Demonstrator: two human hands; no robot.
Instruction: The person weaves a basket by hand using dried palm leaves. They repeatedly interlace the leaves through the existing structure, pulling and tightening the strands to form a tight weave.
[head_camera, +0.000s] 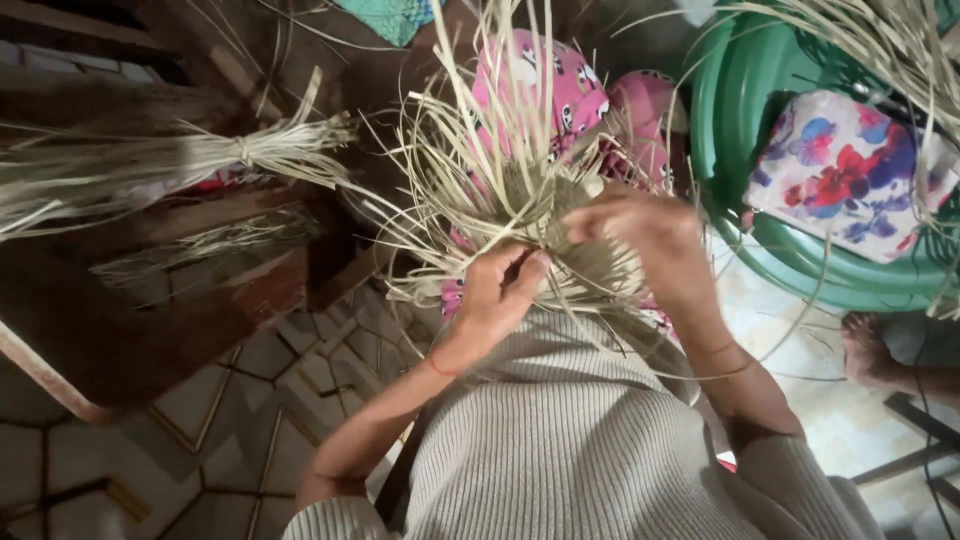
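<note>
right hand (655, 245) blurred; bare foot (880, 350) and green basin (740, 110) cut off at the edge

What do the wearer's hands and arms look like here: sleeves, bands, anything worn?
Both hands are bare, no gloves. The left hand has a thin red thread around its wrist; the right hand has a similar thin red thread. The sleeves are cream ribbed knit, pushed up to about the elbows, matching the sweater.

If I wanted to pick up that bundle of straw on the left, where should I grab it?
Probably at the tied waist of the straw bundle, coming from above. There the strands are pinched tight into one narrow neck, while both ends fan out loose and would likely slip or bend. It lies sideways on the dark wooden bench, so the neck is open to reach.
</note>
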